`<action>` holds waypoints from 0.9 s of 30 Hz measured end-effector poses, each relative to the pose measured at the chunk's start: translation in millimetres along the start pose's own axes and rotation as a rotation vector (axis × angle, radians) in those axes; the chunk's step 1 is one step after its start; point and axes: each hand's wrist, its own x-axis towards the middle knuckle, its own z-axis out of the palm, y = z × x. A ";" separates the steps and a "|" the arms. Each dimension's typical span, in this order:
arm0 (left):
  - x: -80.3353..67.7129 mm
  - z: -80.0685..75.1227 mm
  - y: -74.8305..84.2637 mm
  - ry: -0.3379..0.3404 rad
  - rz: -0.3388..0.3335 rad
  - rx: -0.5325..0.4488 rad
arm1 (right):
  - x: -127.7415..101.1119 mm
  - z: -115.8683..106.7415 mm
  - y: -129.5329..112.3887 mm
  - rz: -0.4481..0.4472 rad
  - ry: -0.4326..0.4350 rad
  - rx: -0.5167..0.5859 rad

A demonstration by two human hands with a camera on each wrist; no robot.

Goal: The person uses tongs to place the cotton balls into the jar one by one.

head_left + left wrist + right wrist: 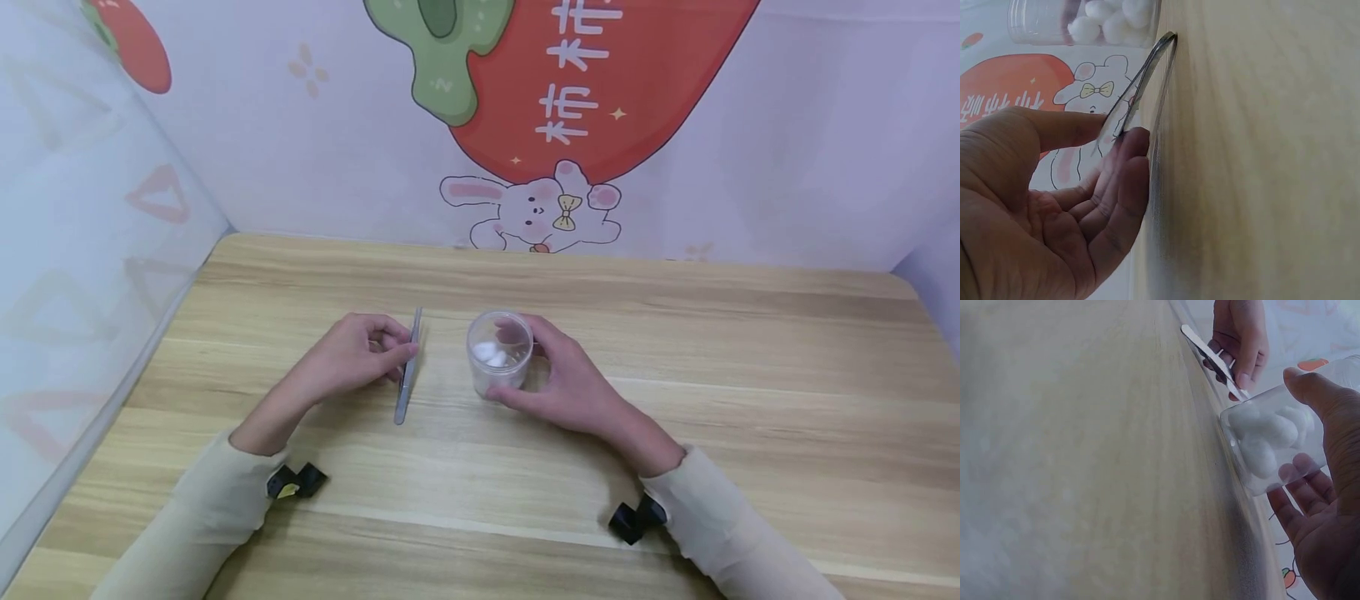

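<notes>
From the head camera: left hand resting on the wooden table, fingers curled, thumb and fingertips pinching metal tweezers near mid-length, the tool lying nearly flat with its length running away from the body, probably gripped low like this to tip it up off the surface. Just to the right, apart from the tweezers, a small clear plastic jar standing upright with white cotton balls inside; right hand wrapped around its far and right side, thumb at the near base, a hold that looks meant to steady a light jar against sliding. From the left wrist camera: tweezers pressed between thumb and fingertips, one end touching the table, the other end hidden by the hand; jar beyond the tool, cotton balls showing through its wall. From the right wrist camera: jar cupped by the right hand, thumb over one side and fingers visible through the clear wall on the other, base seated on the table; cotton balls filling much of it; left hand beyond, pinching the tweezers.
</notes>
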 end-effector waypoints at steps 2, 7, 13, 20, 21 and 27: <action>0.1 0.3 0.0 0.001 -0.014 0.058 | 0.0 0.1 0.0 0.002 -0.002 0.001; -0.9 1.9 0.0 0.016 -0.040 0.196 | 0.6 0.3 0.3 0.007 -0.004 -0.005; -1.4 3.7 0.0 0.048 -0.047 0.275 | 1.5 1.2 1.5 0.010 -0.005 -0.004; -3.4 3.9 1.1 0.051 -0.062 0.266 | 2.8 3.0 2.9 0.006 -0.007 0.001; -3.7 4.0 0.9 0.051 -0.062 0.268 | 3.0 3.1 2.9 0.005 -0.007 0.003; -4.4 1.8 -1.3 0.061 -0.047 0.306 | 3.7 2.2 2.2 0.005 -0.032 0.016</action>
